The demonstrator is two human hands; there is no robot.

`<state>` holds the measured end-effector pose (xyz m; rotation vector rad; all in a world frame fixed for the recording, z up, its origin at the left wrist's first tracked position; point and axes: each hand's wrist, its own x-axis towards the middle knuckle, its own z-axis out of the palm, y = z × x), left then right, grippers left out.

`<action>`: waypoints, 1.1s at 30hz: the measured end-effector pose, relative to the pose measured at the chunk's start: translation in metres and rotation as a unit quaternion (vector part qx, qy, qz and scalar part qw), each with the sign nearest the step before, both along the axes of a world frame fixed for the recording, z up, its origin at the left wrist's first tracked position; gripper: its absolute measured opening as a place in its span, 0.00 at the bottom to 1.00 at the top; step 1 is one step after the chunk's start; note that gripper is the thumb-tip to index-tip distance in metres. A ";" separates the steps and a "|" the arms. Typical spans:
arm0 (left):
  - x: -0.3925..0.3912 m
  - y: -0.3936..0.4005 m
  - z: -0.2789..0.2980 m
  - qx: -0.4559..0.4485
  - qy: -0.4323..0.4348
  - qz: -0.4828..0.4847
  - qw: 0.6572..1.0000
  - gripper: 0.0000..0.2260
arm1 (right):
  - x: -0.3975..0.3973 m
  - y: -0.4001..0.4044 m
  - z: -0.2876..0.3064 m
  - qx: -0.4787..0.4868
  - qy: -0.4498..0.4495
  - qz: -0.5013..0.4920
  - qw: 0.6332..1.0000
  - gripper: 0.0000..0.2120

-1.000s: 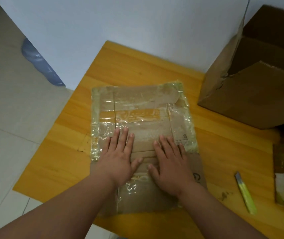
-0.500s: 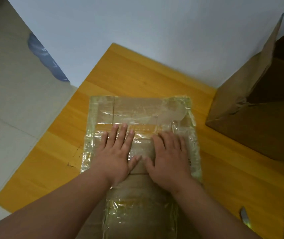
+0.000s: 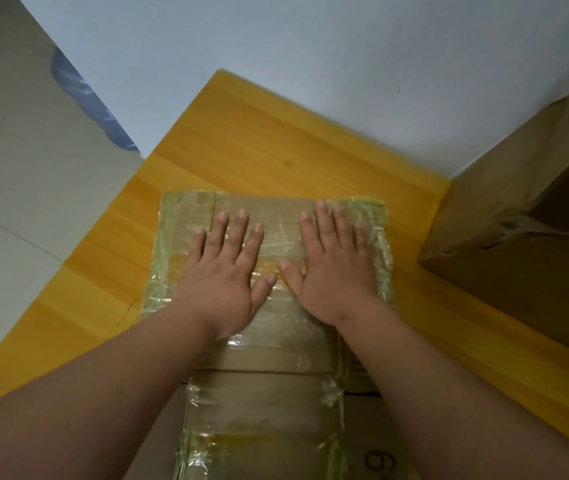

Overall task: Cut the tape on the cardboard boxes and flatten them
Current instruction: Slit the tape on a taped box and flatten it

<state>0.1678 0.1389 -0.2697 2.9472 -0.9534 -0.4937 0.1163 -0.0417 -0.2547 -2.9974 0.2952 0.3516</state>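
A: Now, panel one: where is the flattened box (image 3: 269,393) lying, and what are the hands doing?

B: It is lying flat on the yellow wooden table (image 3: 259,147), running from the picture's centre toward 6 o'clock, wrapped in wrinkled clear tape (image 3: 378,244). The left hand (image 3: 222,275) is pressing palm-down on it with fingers straight and spread, gripping nothing. The right hand (image 3: 331,268) is doing the same just beside it, at 3 o'clock of the left; the two thumbs are nearly meeting.

A: How are the edges sitting?

B: The box's far edge is lying just past the fingertips, at 12 o'clock. Its left edge is running near the table's left edge, at 9 o'clock, with a strip of bare wood between. Beyond that table edge the tiled floor (image 3: 16,202) is showing.

A: And open room?

B: Bare tabletop is stretching from the far edge of the box toward the white wall (image 3: 310,46) at 12 o'clock. At 3 o'clock an open cardboard box (image 3: 518,244) is standing, apart from the flattened one, with a band of wood between them.
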 end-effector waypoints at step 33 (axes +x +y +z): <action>-0.011 0.116 0.046 0.056 0.030 -0.121 0.991 0.34 | -0.142 0.117 0.027 0.080 0.059 -0.052 0.994 0.50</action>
